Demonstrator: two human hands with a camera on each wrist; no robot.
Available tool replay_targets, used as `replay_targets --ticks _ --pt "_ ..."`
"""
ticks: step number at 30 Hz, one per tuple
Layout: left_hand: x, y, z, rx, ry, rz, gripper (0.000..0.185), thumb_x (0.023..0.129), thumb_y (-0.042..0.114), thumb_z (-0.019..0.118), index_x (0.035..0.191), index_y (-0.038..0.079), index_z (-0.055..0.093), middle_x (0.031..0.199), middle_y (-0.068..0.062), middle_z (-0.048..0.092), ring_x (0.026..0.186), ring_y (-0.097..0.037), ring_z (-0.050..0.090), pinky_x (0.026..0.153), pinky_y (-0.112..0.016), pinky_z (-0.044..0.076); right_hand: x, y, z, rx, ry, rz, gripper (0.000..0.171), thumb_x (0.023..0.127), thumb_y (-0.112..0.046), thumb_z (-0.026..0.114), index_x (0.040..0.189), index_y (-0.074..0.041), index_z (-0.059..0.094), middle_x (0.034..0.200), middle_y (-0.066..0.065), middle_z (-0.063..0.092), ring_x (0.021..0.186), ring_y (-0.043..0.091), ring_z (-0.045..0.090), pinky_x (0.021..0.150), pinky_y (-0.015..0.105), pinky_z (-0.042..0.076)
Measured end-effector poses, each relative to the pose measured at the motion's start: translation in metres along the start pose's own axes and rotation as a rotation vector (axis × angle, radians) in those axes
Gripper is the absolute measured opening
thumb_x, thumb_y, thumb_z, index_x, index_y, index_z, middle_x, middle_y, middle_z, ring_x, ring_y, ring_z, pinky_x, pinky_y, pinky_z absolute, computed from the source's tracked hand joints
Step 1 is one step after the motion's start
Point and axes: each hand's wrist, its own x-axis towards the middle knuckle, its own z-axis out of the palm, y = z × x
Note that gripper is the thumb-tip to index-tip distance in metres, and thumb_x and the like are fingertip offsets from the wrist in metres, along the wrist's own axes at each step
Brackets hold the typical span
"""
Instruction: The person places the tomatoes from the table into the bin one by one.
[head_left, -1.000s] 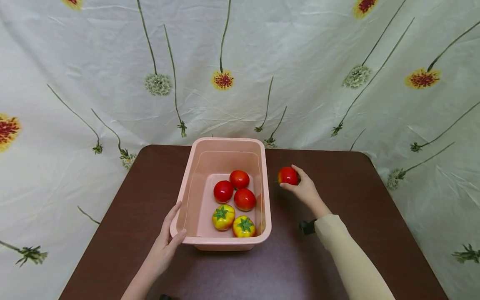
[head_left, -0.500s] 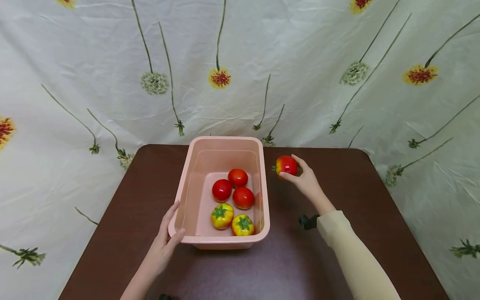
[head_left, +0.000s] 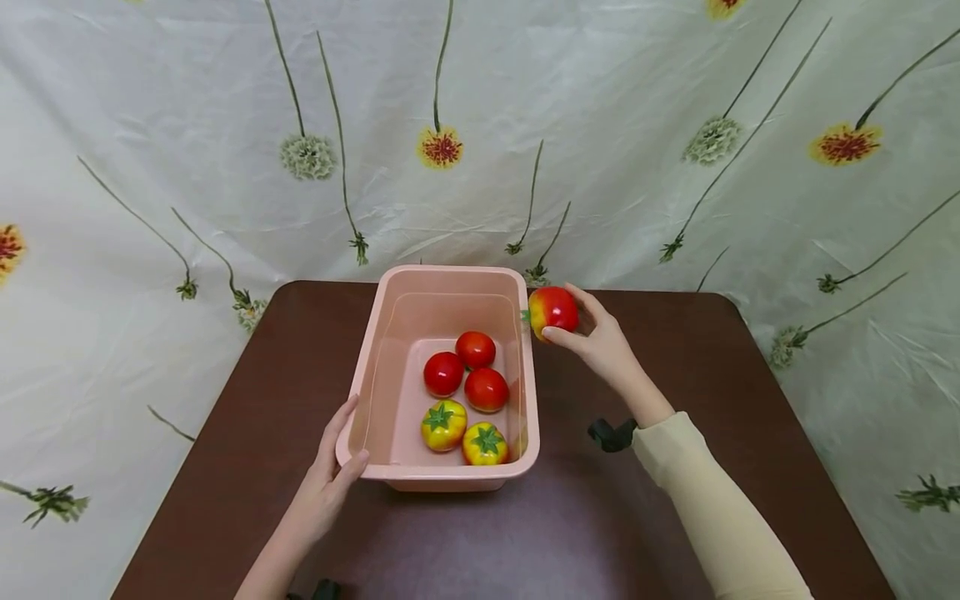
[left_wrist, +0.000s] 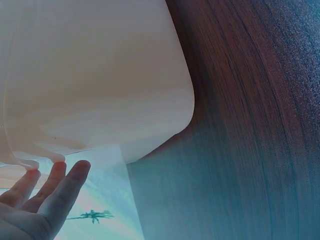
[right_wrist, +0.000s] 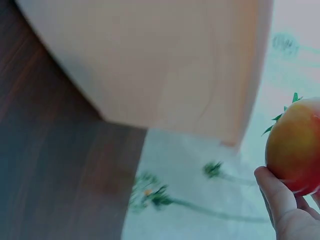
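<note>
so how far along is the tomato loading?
Done: five tomatoes lie in the pink tub. In hand: the right hand holds a sixth tomato at the tub's far right rim; the left hand grips the near left corner. Left: no other loose tomatoes show on the table.

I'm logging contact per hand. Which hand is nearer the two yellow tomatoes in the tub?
Left. The left hand grips the tub at its near corner beside the yellow tomatoes; the right hand holds a red tomato by the far rim.
</note>
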Motion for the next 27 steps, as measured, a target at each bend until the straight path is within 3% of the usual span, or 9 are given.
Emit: replay_targets --ticks 10,21,27 --pt "0.001 0.000 0.000 0.002 -0.007 0.006 0.071 0.099 0.016 0.053 0.158 0.029 0.015 0.164 -0.008 0.012 0.148 -0.041 0.007 0.110 -0.070 0.012 -0.008 -0.036 0.028 -0.052 -0.179 -0.080 0.080 0.085 -0.023 0.077 0.153 -0.020 0.034 0.146 0.008 0.046 0.126 0.031 0.051 0.095 0.045 0.051" --pt "0.000 -0.001 -0.001 0.014 -0.012 0.025 0.071 0.099 0.014 0.052 0.158 0.029 0.016 0.164 -0.007 0.012 0.147 -0.040 0.010 0.109 -0.069 0.016 -0.006 -0.045 0.052 -0.360 -0.360 -0.251 0.083 0.079 -0.023 0.082 0.150 -0.013 0.040 0.146 0.009 0.046 0.129 0.027 0.049 0.095 0.042 0.052" --pt "0.000 -0.001 -0.001 0.013 -0.010 0.021 0.071 0.099 0.015 0.053 0.158 0.029 0.016 0.164 -0.008 0.012 0.147 -0.041 0.010 0.109 -0.069 0.016 -0.007 -0.059 0.057 -0.444 -0.430 -0.263 0.082 0.077 -0.021 0.083 0.148 -0.013 0.042 0.144 0.007 0.048 0.128 0.025 0.048 0.092 0.040 0.054"
